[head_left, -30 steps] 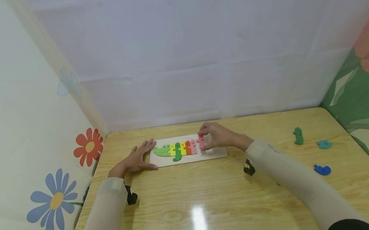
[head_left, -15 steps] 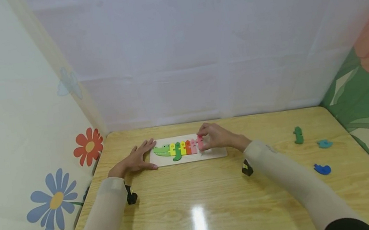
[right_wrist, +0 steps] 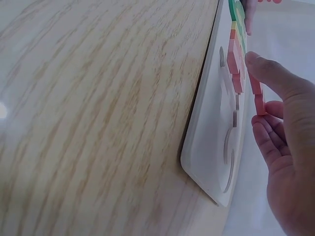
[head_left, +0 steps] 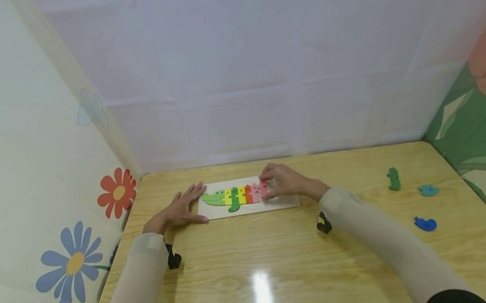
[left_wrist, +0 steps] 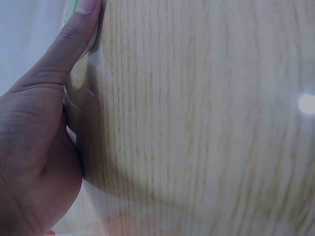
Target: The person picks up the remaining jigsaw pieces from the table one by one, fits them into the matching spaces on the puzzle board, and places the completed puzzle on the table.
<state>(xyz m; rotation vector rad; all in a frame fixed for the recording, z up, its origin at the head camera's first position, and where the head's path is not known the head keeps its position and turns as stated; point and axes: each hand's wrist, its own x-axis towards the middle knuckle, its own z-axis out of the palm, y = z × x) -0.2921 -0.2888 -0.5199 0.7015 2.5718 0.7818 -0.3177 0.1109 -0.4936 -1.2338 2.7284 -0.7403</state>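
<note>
A white puzzle board (head_left: 280, 204) lies near the table's back edge. In its left part sits a crocodile made of flat pieces: a green head (head_left: 214, 199), then yellow, green, orange-red and pink ones. My left hand (head_left: 180, 211) rests at the board's left end, fingers spread, thumb on the near corner. Between thumb and fingers, my right hand (head_left: 288, 180) pinches a pink puzzle piece (right_wrist: 260, 104). In the right wrist view that piece is tilted and held just above the board, beside the row. Recesses show in the board's right end there.
On the table's right side lie a dark green piece (head_left: 393, 179), a light blue piece (head_left: 428, 190) and a blue piece (head_left: 426, 223), apart from each other. A white cloth wall (head_left: 272, 90) stands behind the table. Bare wood (head_left: 248, 254) stretches between the forearms.
My right hand has shifted slightly left, bringing the pink puzzle piece closer to the row of pieces. My left hand has stayed in place on the board.
</note>
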